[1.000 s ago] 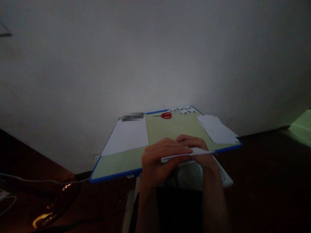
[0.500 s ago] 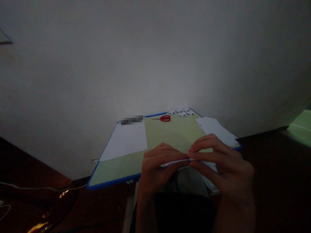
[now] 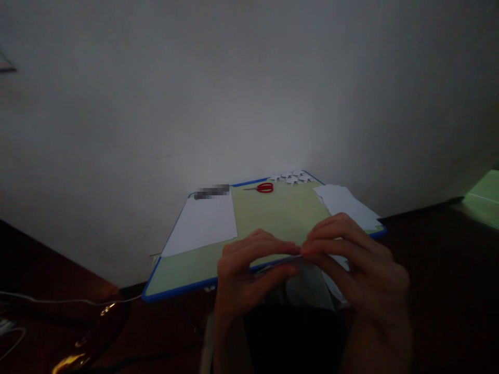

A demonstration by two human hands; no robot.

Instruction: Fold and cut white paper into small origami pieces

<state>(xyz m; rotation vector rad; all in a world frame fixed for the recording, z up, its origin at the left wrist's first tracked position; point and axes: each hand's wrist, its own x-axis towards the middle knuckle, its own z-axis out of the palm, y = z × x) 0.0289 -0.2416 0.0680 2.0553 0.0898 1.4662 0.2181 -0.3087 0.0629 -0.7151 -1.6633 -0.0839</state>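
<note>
A small strip of white paper [image 3: 278, 261], seen almost edge-on, is between my hands above the table's near edge. My right hand [image 3: 360, 262] pinches its right end with thumb and fingertips. My left hand [image 3: 245, 270] has its fingers bent over the top of the paper and its thumb below, a gap showing between thumb and fingers. Most of the paper is hidden by my fingers. Red-handled scissors [image 3: 265, 188] lie farther back on the table, and several small folded white paper pieces [image 3: 292, 177] are grouped at the far right corner.
The pale green table [image 3: 265, 213] has a blue rim and stands against a grey wall [image 3: 249, 93]. A white sheet [image 3: 202, 223] lies on its left, below a pixelated dark item [image 3: 211, 192]. Loose white sheets [image 3: 346, 205] lie at the right. A white cable [image 3: 70, 301] runs at lower left.
My left thumb has moved down, away from the fingers above it, and the left hand has shifted slightly left. My right fingers have drawn closer together at the paper's end.
</note>
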